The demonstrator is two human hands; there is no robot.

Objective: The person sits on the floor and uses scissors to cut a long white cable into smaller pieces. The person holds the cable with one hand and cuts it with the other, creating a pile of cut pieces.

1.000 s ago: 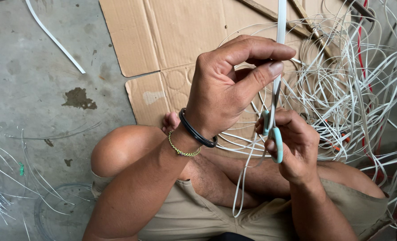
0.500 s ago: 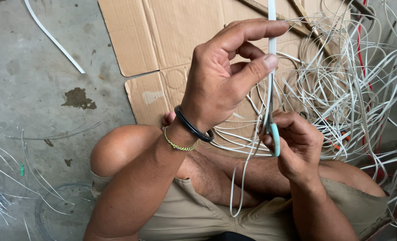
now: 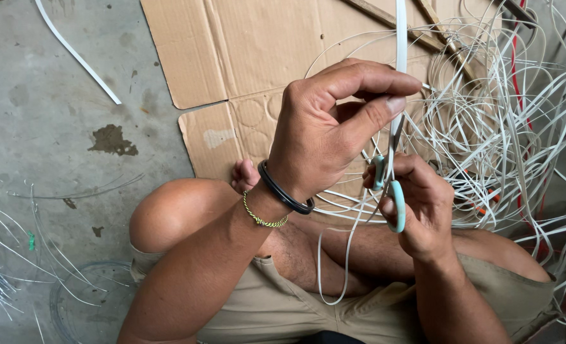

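My left hand (image 3: pixel 334 124) pinches a flat white strip (image 3: pixel 400 38) between thumb and forefinger, holding it upright in front of me. The strip runs up out of the top of the view and hangs down in a loop over my legs. My right hand (image 3: pixel 423 204) grips scissors with pale turquoise handles (image 3: pixel 394 197), whose blades meet the strip just under my left thumb. A black band and a gold bracelet sit on my left wrist. I sit cross-legged on the floor in khaki shorts.
A flattened cardboard sheet (image 3: pixel 232 57) lies on the concrete floor ahead. A big tangle of white strips (image 3: pixel 506 121) with some red ones fills the right side. Wooden sticks (image 3: pixel 448 41) lie at top right. Thin strip offcuts (image 3: pixel 3 255) lie at left.
My left hand has slid slightly along the strip and shifted its pinch. The right hand with the scissors has stayed close under it.
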